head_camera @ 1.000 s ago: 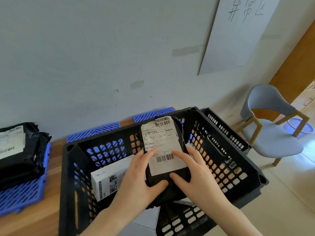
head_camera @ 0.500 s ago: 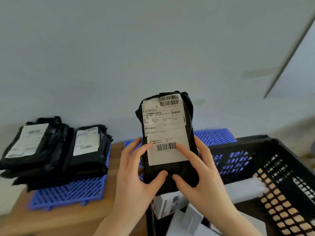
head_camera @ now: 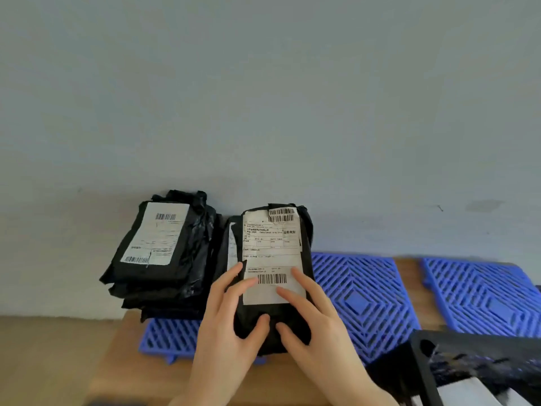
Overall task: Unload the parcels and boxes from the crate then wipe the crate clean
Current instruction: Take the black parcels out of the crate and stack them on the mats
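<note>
- A black poly-mailer parcel (head_camera: pixel 275 288) is held just below the middle of the view, above the wooden table (head_camera: pixel 123 370) and outside the crate (head_camera: pixel 474 358).
- Its long axis runs from 6 to 12 o'clock; the end with the small barcode sticker points to 12 o'clock, toward the grey wall (head_camera: pixel 263 98).
- Its white shipping label (head_camera: pixel 272 253) is turned toward the camera; the paper is flat and its top corners are torn, while the film around it is glossy and crinkled.
- The left hand (head_camera: pixel 231 326) grips the parcel's 7 o'clock edge: the thumb is pressed on the black front and two spread fingers lie on the label.
- The right hand (head_camera: pixel 316 326) grips the 5 o'clock edge likewise, thumb on the front and fingers spread across the label; the thumbs nearly meet.
- At the parcel's 9 o'clock a stack of black parcels (head_camera: pixel 158 253) is piled on a blue plastic grid mat (head_camera: pixel 172 338); a further black parcel (head_camera: pixel 231 244) is partly hidden behind the held one.
- At 3 o'clock two more blue grid mats (head_camera: pixel 363 300) with diamond lattice are laid on the table.
- At 4 o'clock a black crate corner is seen, with a white box (head_camera: pixel 468 391) inside.
</note>
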